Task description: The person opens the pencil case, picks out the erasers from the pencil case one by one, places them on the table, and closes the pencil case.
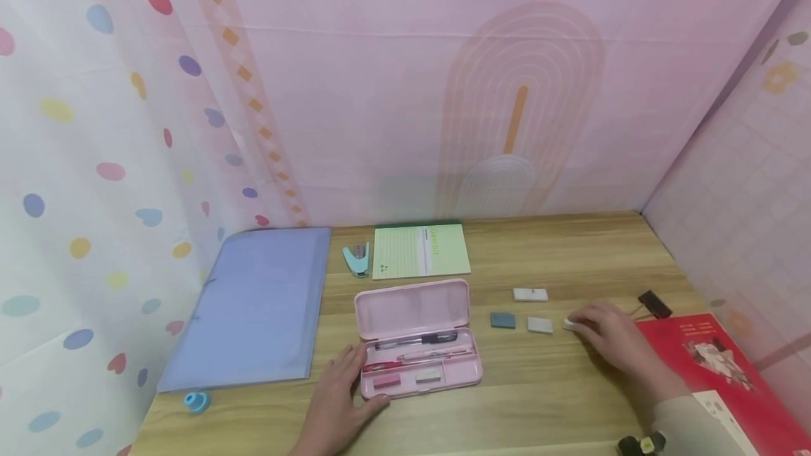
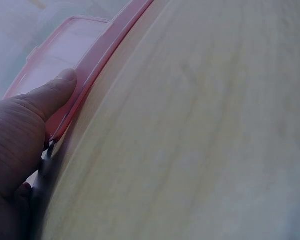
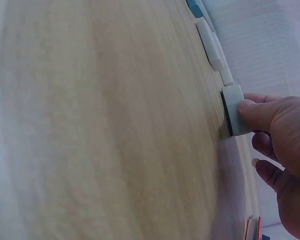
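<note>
An open pink pencil case point(image 1: 462, 372) lies on the table in the head view. In it are a black pen point(image 1: 439, 338), a red pen point(image 1: 379, 366), a pink eraser point(image 1: 386, 381) and a white eraser point(image 1: 428, 375). My left hand point(image 1: 336, 396) holds the case at its near left corner, the thumb on the front rim in the left wrist view. Farther right, my right hand point(image 1: 611, 336) pinches a small white eraser point(image 3: 234, 111) between thumb and fingers. Left of it lie a blue eraser point(image 1: 503, 320) and two white blocks point(image 1: 540, 325), one behind the other.
A blue folder point(image 1: 260, 308) covers the left of the table, with a small blue cup-shaped piece point(image 1: 196, 401) before it. Behind the case are a stapler point(image 1: 358, 260) and a notepad point(image 1: 405, 252). At right lie a red booklet point(image 1: 703, 343) and a dark rectangular piece point(image 1: 655, 304).
</note>
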Demonstrator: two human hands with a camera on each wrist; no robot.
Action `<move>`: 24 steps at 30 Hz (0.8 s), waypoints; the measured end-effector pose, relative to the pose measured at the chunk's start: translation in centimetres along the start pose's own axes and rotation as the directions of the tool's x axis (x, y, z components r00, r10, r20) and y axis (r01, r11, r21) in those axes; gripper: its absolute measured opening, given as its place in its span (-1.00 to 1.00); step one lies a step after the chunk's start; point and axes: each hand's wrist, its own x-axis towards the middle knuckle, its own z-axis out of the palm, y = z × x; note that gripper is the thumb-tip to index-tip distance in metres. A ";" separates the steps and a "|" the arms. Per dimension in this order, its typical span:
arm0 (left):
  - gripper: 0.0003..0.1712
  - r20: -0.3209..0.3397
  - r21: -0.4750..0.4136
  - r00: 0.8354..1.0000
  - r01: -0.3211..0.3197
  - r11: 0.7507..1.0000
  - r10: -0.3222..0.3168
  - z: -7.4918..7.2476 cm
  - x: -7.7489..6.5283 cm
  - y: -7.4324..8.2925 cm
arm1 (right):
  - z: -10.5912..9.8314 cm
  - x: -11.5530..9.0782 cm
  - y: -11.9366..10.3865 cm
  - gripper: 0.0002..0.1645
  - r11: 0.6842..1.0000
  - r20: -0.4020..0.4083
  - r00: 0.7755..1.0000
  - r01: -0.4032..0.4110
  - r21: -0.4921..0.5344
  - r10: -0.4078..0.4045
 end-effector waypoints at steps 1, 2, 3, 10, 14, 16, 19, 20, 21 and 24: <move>0.13 0.001 -0.001 1.000 0.001 1.000 -0.001 0.0 0.0 0.0 | 0.0 0.1 0.0 -0.87 1.000 0.002 1.000 0.001 0.001 -0.001; 0.13 0.002 -0.001 1.000 0.001 1.000 -0.001 0.0 0.0 0.0 | 0.0 0.1 0.0 -0.87 1.000 0.002 1.000 0.002 0.000 -0.002; 0.13 0.004 -0.004 1.000 0.003 1.000 -0.003 0.0 0.0 0.0 | 0.1 0.2 0.1 -0.86 1.000 0.001 1.000 0.003 -0.001 -0.003; 0.13 0.003 -0.013 1.000 0.013 1.000 -0.013 -0.1 0.0 0.1 | 0.6 0.1 0.3 -0.76 1.000 0.010 1.000 -0.005 -0.002 0.005; 0.14 0.006 -0.004 1.000 0.020 1.000 -0.020 0.0 0.0 0.1 | 0.8 0.1 0.2 -0.72 1.000 0.023 1.000 -0.004 0.005 0.004; 0.14 0.008 -0.003 1.000 0.024 1.000 -0.024 0.0 0.0 0.1 | 0.9 0.1 0.1 -0.72 1.000 0.029 1.000 -0.006 0.006 0.006; 0.14 0.009 0.000 1.000 0.023 1.000 -0.023 0.0 0.0 0.1 | 0.9 0.1 0.0 -0.72 1.000 0.033 0.999 -0.012 0.011 0.012; 0.14 0.010 0.000 1.000 0.023 1.000 -0.023 0.0 0.0 0.1 | 0.9 0.1 0.0 -0.72 1.000 0.032 0.999 -0.015 0.010 0.015; 0.14 0.012 0.001 1.000 0.023 1.000 -0.023 0.0 0.0 0.0 | 0.9 0.1 0.0 -0.72 1.000 0.030 0.999 -0.017 0.010 0.017; 0.15 0.015 0.002 1.000 0.024 1.000 -0.024 0.0 0.0 0.0 | 1.0 0.1 0.1 -0.72 1.000 0.029 0.999 -0.020 0.016 0.019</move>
